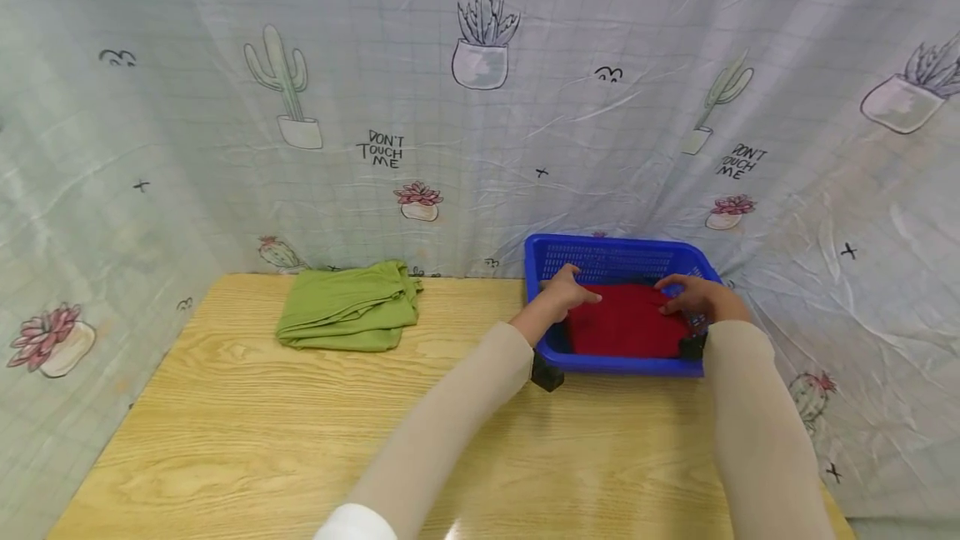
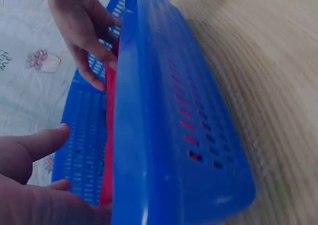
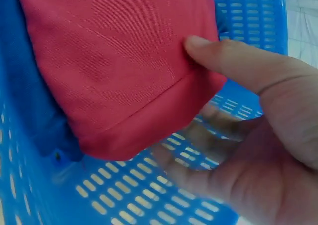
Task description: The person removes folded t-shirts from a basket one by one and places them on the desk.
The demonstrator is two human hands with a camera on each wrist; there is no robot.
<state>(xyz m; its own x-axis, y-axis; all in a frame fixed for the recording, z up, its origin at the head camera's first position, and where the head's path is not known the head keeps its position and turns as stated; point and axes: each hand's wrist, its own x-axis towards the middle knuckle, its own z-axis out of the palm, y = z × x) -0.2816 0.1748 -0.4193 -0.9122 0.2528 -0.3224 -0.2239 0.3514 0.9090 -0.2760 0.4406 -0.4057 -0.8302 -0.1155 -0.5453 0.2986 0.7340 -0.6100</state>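
A folded red cloth (image 1: 626, 322) lies in a blue plastic basket (image 1: 618, 365) at the back right of the table. Darker blue fabric (image 3: 30, 86) shows beneath and beside it in the right wrist view. My left hand (image 1: 564, 294) is at the cloth's left end, inside the basket, thumb and fingers spread apart. At the right end, my right hand (image 1: 696, 297) touches the cloth. Its thumb (image 3: 201, 42) rests on top, while the other fingers sit loosely bent by the lower edge, above the slotted basket floor.
A folded green cloth (image 1: 348, 307) lies at the back left of the wooden table (image 1: 300, 432). Behind the table and at both sides hangs a curtain (image 1: 480, 157) printed with cacti, close against the basket's back.
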